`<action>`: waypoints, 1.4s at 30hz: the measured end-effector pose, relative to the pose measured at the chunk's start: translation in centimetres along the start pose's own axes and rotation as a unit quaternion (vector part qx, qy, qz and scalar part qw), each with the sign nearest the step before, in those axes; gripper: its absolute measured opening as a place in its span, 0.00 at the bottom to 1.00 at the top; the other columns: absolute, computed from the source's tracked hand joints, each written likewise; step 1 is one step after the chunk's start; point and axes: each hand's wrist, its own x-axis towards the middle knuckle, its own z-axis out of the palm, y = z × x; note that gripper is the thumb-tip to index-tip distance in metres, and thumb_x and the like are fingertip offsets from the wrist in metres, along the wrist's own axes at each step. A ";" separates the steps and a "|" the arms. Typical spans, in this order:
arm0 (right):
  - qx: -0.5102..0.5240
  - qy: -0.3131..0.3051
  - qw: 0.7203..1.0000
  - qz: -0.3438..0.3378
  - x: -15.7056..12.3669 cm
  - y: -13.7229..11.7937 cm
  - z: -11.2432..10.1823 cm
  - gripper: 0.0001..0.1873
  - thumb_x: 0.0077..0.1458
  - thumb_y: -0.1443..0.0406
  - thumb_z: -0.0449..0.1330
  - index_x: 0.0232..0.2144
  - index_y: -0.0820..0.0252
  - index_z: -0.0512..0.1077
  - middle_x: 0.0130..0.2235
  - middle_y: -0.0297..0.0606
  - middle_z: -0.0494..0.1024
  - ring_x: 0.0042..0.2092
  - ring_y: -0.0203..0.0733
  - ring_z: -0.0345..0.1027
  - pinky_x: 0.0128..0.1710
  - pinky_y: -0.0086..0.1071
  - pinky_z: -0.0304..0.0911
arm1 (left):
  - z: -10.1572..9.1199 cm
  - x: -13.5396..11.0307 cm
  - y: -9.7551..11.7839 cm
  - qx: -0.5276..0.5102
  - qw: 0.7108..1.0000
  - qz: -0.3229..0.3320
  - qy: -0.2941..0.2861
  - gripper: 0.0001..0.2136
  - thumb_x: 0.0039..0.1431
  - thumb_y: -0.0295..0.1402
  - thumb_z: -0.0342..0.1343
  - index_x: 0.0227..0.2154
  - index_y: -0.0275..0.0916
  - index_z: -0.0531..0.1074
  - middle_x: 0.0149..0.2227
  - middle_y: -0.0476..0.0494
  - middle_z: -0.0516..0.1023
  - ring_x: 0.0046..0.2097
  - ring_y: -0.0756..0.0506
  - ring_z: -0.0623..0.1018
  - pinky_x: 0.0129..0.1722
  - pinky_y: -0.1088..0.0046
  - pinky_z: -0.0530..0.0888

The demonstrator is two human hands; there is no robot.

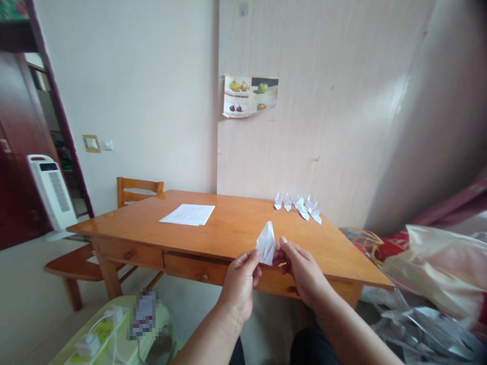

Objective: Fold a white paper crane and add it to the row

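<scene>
Fingers of the left hand pinch a folded paper piece low on its left edge, thumb on the near side. Right hand: thumb and fingers bent, right beside the paper's right edge; cannot tell if they touch or grip it. Paper piece is held up in front of the person, near the table's front edge, between the two hands. It's white, roughly upright, narrow, pointed at top, wider in the middle, with crease lines running lengthwise; faint grayish marks on the surface, too small to read.

Left thumb covers the paper's lower left corner. Hands and forearms hide part of the front edge of the wooden table and some of its drawer fronts.

On the table, far right: a cluster of folded white pieces, pointed tips up, some overlapping, near the wall. Left part of the tabletop: a stack of paper sheets with lines of print, slightly uneven edges. Wooden chair behind the table's left end; wooden bench at lower left. Power strip with plugs and white cables on a pale green container, beside a pixelated item. Plastic bags piled right of the table. Fruit poster on the wall; white tower appliance by the door.
</scene>
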 end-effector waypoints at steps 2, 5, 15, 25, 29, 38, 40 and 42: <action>-0.063 -0.064 0.996 -0.005 -0.6 0.2 0.4 0.25 0.58 0.43 0.59 0.27 0.58 0.75 0.28 0.37 0.76 0.30 0.39 0.66 0.29 0.31 0.56 | -0.1 0.1 -0.1 -0.008 1.000 0.003 0.005 0.16 0.47 0.42 0.71 0.29 0.35 0.75 0.23 0.53 0.65 0.24 0.56 0.62 0.23 0.80 0.54; -0.091 -0.140 0.986 -0.023 -1.0 0.4 1.0 0.24 0.58 0.45 0.60 0.27 0.59 0.74 0.26 0.35 0.74 0.28 0.37 0.63 0.27 0.30 0.53 | -0.2 0.2 -0.2 0.000 1.000 0.008 -0.014 0.17 0.48 0.44 0.70 0.28 0.34 0.74 0.22 0.53 0.65 0.25 0.54 0.63 0.24 0.79 0.56; -0.064 -0.139 0.986 -0.062 -0.9 0.8 0.7 0.22 0.60 0.48 0.61 0.24 0.58 0.71 0.23 0.32 0.68 0.26 0.36 0.57 0.28 0.30 0.51 | -0.7 -0.4 1.0 0.132 0.986 0.034 -0.098 0.17 0.57 0.47 0.64 0.28 0.36 0.69 0.20 0.55 0.62 0.23 0.55 0.58 0.24 0.77 0.54; -0.073 -0.120 0.988 -0.065 -1.0 0.2 0.7 0.23 0.57 0.48 0.62 0.20 0.58 0.68 0.20 0.29 0.62 0.23 0.34 0.52 0.25 0.31 0.46 | -0.6 -0.4 0.8 0.158 0.979 0.057 -0.118 0.19 0.58 0.48 0.62 0.27 0.37 0.67 0.20 0.56 0.61 0.24 0.53 0.58 0.26 0.75 0.55; -0.078 -0.131 0.987 -0.057 -1.1 0.0 0.7 0.25 0.59 0.47 0.61 0.20 0.58 0.70 0.20 0.31 0.66 0.24 0.35 0.55 0.26 0.31 0.48 | -0.6 -0.1 1.0 0.145 0.982 0.049 -0.107 0.20 0.55 0.49 0.63 0.26 0.37 0.67 0.20 0.55 0.62 0.24 0.53 0.58 0.26 0.75 0.56; -0.107 -0.137 0.980 -0.093 -0.9 -0.1 0.5 0.23 0.60 0.47 0.60 0.24 0.57 0.73 0.22 0.33 0.70 0.27 0.38 0.62 0.30 0.32 0.55 | -0.9 0.1 0.8 0.123 0.985 0.044 -0.115 0.20 0.54 0.49 0.65 0.25 0.37 0.67 0.21 0.54 0.63 0.26 0.53 0.60 0.28 0.76 0.57; -0.106 -0.125 0.982 -0.092 -0.8 0.2 0.3 0.23 0.58 0.47 0.61 0.23 0.57 0.73 0.22 0.32 0.70 0.26 0.37 0.60 0.28 0.32 0.53 | -0.8 0.1 0.7 0.127 0.985 0.037 -0.113 0.20 0.54 0.49 0.65 0.25 0.37 0.68 0.21 0.54 0.64 0.25 0.53 0.60 0.28 0.75 0.58; -0.104 -0.120 0.983 -0.089 -0.7 0.4 0.2 0.23 0.58 0.47 0.61 0.23 0.57 0.73 0.21 0.32 0.70 0.26 0.37 0.60 0.28 0.31 0.52 | -0.8 0.3 0.8 0.136 0.983 0.035 -0.115 0.19 0.54 0.49 0.64 0.25 0.37 0.69 0.22 0.53 0.66 0.25 0.53 0.61 0.29 0.75 0.59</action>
